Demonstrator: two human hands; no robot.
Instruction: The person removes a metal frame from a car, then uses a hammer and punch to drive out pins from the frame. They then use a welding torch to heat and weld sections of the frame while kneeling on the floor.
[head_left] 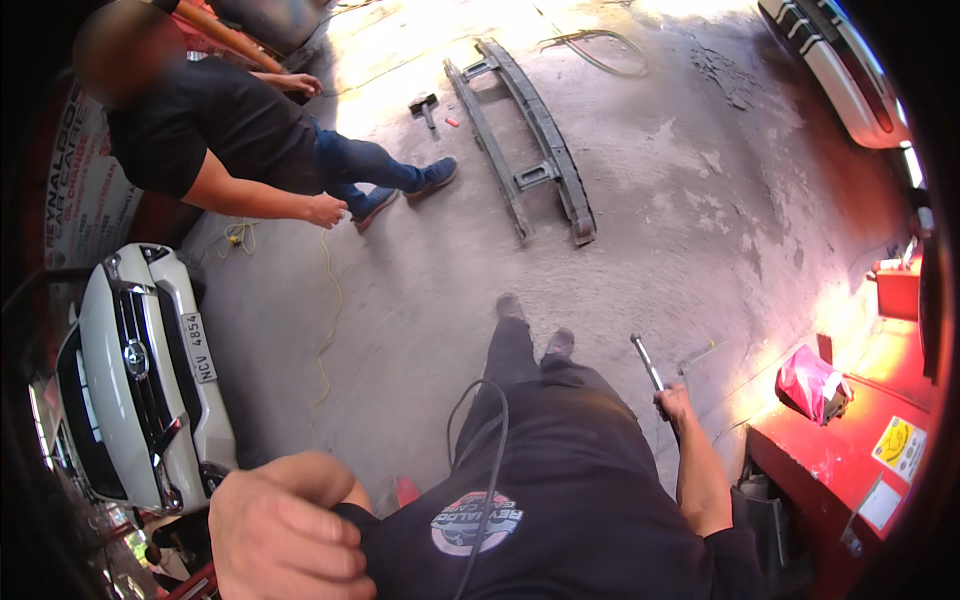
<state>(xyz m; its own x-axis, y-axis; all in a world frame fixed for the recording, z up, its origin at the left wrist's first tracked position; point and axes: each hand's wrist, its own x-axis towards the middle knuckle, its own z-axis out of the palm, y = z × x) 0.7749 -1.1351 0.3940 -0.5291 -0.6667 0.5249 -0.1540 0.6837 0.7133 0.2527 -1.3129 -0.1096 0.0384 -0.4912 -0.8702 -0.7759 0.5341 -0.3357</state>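
The right hand (674, 402) is closing its fingers fully around a metal bar (648, 362), gripping it near the lower part while the bright end is sticking out ahead of the fist, slanting a little left over the concrete floor (670, 270). The left hand (290, 530) is hovering well to the left of that grip, close to the camera, its fingers curling in toward the palm; the palm is facing away, so I cannot tell whether it is holding anything. A thin black cable (503, 425) is looping down the dark shirt (590, 480) between the two hands. Just beyond the grip, to its right, a bent rod (697, 354) is lying on the floor. Farther right, the front edge of a red bench (800, 465) is limiting the room on that side, with a pink bag (808, 383) sitting near its corner. Ahead of the grip, open floor is stretching up to the near ends of a long metal frame (545, 130), and more is spreading to the right of its outer rail. Far left of the grip, a white car (120, 370) is bounding the space, a yellow cord (328, 330) is trailing between, and a co-worker (240, 130) is standing ahead and left, shoes pointing toward the frame.
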